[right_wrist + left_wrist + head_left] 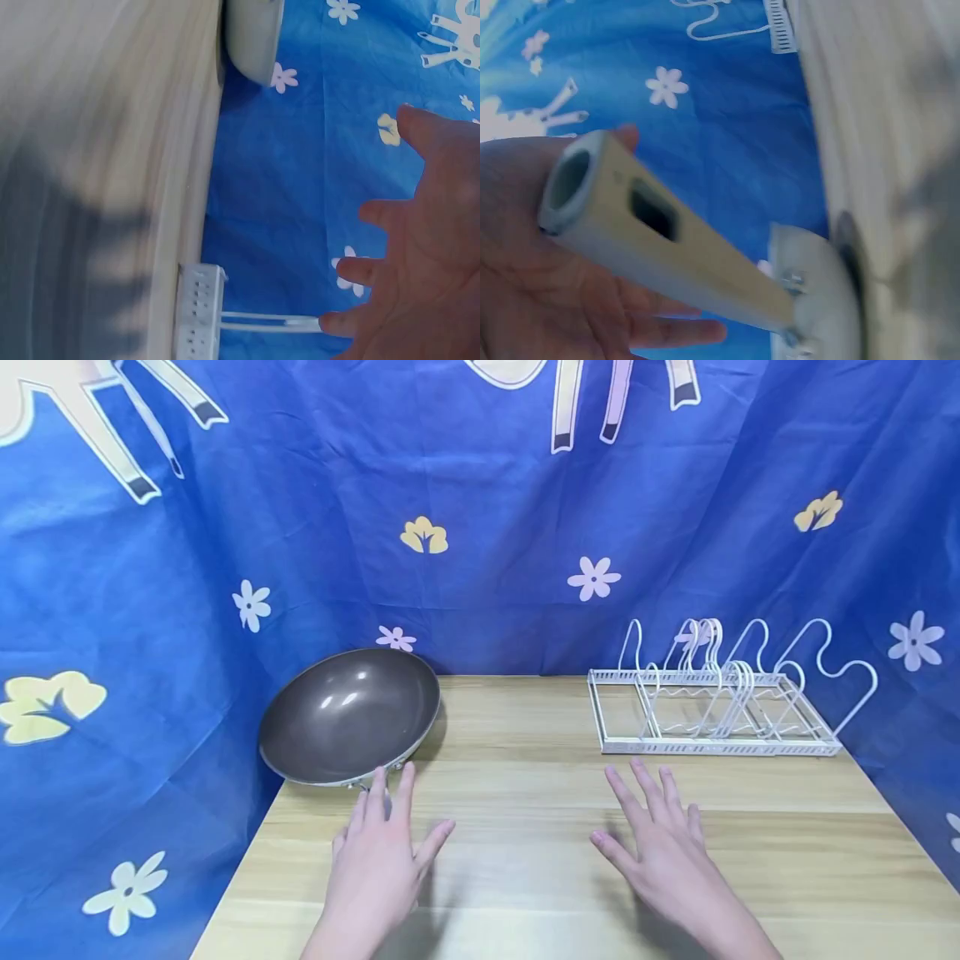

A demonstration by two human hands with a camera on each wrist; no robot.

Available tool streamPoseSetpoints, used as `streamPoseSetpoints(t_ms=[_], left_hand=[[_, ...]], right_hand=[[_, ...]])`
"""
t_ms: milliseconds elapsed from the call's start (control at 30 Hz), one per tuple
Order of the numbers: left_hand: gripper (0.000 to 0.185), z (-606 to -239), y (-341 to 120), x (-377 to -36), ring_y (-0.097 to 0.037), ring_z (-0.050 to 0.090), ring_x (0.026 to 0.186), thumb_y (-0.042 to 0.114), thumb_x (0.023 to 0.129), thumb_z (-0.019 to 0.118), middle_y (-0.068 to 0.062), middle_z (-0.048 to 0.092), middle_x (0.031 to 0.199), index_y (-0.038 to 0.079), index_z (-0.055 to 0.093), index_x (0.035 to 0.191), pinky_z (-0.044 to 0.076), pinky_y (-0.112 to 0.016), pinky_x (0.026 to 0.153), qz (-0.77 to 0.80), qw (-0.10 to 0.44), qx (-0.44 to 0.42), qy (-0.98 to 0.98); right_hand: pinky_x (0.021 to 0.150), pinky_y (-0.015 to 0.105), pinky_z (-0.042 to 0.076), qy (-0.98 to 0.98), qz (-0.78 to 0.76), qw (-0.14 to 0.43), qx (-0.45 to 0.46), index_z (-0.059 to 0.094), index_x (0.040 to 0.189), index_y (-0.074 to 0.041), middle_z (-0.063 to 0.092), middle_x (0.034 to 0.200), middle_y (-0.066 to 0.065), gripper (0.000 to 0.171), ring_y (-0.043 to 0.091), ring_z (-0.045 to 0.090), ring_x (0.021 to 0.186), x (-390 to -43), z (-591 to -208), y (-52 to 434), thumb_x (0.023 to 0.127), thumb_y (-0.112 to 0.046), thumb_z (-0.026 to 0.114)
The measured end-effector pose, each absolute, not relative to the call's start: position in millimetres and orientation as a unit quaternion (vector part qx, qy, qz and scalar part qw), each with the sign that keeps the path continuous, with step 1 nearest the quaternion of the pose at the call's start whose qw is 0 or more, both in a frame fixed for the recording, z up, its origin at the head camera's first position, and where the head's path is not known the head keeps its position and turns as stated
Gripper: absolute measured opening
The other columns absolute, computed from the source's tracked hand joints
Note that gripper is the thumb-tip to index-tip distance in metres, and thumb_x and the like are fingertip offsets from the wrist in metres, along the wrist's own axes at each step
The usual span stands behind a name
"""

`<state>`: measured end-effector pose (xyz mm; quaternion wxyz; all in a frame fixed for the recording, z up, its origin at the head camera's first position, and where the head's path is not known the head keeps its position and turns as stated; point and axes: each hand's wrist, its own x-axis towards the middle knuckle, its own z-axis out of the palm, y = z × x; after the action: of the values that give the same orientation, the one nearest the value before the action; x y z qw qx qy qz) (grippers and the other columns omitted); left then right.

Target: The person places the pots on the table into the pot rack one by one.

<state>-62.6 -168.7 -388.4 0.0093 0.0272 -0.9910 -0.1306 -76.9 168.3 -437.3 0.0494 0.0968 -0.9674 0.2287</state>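
A dark wok-shaped frying pan (348, 714) with a pale outside lies tilted at the back left of the table. My left hand (378, 860) is spread above its handle, fingers straight and pointing at the pan. In the left wrist view the beige handle (682, 240), with a slot near its end, lies beside the palm; no finger curls round it, and whether they touch is unclear. My right hand (663, 856) hovers over the table with fingers spread, holding nothing. Beyond its fingertips stands a white wire rack (720, 747) with several upright loops.
The light wood table (517, 793) spans the space between pan and rack. A blue cloth (495, 568) with flowers and animal legs hangs behind and along both sides of the table. The rack's tall right-hand loop leans out past its base.
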Motion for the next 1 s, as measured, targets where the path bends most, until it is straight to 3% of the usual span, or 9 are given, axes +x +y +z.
streamPoseSetpoints(t_ms=[133, 300, 500, 600, 700, 800, 1000], left_hand=[[0.096, -397.4, -175.8, -56.5, -0.06, 0.031, 0.157, 0.061, 0.109, 0.053, -0.039, 0.015, 0.174, -0.001, 0.015, 0.172, 0.037, -0.08, 0.117, -0.182, 0.019, 0.059, -0.981], [0.101, -406.0, -185.1, -51.9, -0.059, 0.028, 0.157, 0.049, 0.109, 0.059, -0.041, 0.01, 0.174, -0.015, 0.007, 0.167, 0.032, -0.07, 0.126, -0.261, -0.008, 0.107, -0.959], [0.109, -420.0, -194.6, -49.7, -0.059, 0.052, 0.142, 0.053, 0.107, 0.062, -0.045, 0.041, 0.16, -0.023, 0.006, 0.161, 0.047, -0.07, 0.114, -0.321, -0.064, 0.145, -0.934], [0.104, -425.9, -195.1, -49.0, -0.053, 0.066, 0.13, 0.047, 0.105, 0.067, -0.039, 0.062, 0.144, -0.02, 0.012, 0.161, 0.054, -0.064, 0.108, -0.386, -0.074, 0.148, -0.907], [0.077, -430.8, -193.3, -47.8, -0.04, 0.076, 0.105, 0.029, 0.105, 0.07, -0.026, 0.073, 0.122, -0.012, 0.03, 0.155, 0.064, -0.055, 0.089, -0.515, -0.081, 0.149, -0.84], [0.049, -437.0, -192.4, -46.8, -0.024, 0.072, 0.086, 0.012, 0.103, 0.07, -0.013, 0.067, 0.104, -0.006, 0.042, 0.139, 0.067, -0.041, 0.07, -0.617, -0.098, 0.151, -0.766], [0.044, -447.9, -196.4, -42.7, -0.022, 0.068, 0.078, 0.01, 0.101, 0.07, -0.01, 0.064, 0.092, -0.008, 0.041, 0.129, 0.065, -0.036, 0.066, -0.628, -0.116, 0.15, -0.755]], right_hand=[[0.115, 0.092, 0.018, -0.962, 0.241, 0.054, 0.118, 0.03, 0.172, -0.033, 0.022, 0.181, 0.015, 0.078, 0.059, 0.015, 0.163, -78.9, -441.7, 159.7, 0.105, -0.058, 0.063], [0.116, 0.09, 0.022, -0.951, 0.264, 0.05, 0.155, 0.031, 0.171, -0.032, 0.026, 0.18, 0.013, 0.075, 0.059, 0.02, 0.162, -79.1, -445.4, 147.4, 0.107, -0.053, 0.063], [0.116, 0.088, 0.028, -0.941, 0.275, 0.047, 0.192, 0.035, 0.17, -0.032, 0.031, 0.178, 0.014, 0.071, 0.055, 0.024, 0.163, -82.5, -447.8, 131.3, 0.107, -0.051, 0.063], [0.12, 0.085, 0.028, -0.935, 0.29, 0.024, 0.203, 0.035, 0.17, -0.032, 0.03, 0.179, 0.013, 0.07, 0.053, 0.021, 0.165, -85.8, -447.1, 122.6, 0.108, -0.051, 0.061], [0.124, 0.081, 0.025, -0.926, 0.311, -0.016, 0.214, 0.033, 0.171, -0.032, 0.027, 0.18, 0.011, 0.068, 0.051, 0.018, 0.166, -89.9, -446.9, 111.9, 0.11, -0.053, 0.057], [0.126, 0.075, 0.029, -0.908, 0.347, -0.056, 0.227, 0.033, 0.17, -0.033, 0.028, 0.18, 0.007, 0.067, 0.046, 0.026, 0.165, -94.5, -447.7, 97.6, 0.111, -0.056, 0.052], [0.121, 0.061, 0.047, -0.804, 0.505, -0.2, 0.243, 0.042, 0.166, -0.028, 0.048, 0.168, 0.007, 0.057, 0.034, 0.055, 0.149, -110.3, -446.8, 51.2, 0.114, -0.049, 0.049]])
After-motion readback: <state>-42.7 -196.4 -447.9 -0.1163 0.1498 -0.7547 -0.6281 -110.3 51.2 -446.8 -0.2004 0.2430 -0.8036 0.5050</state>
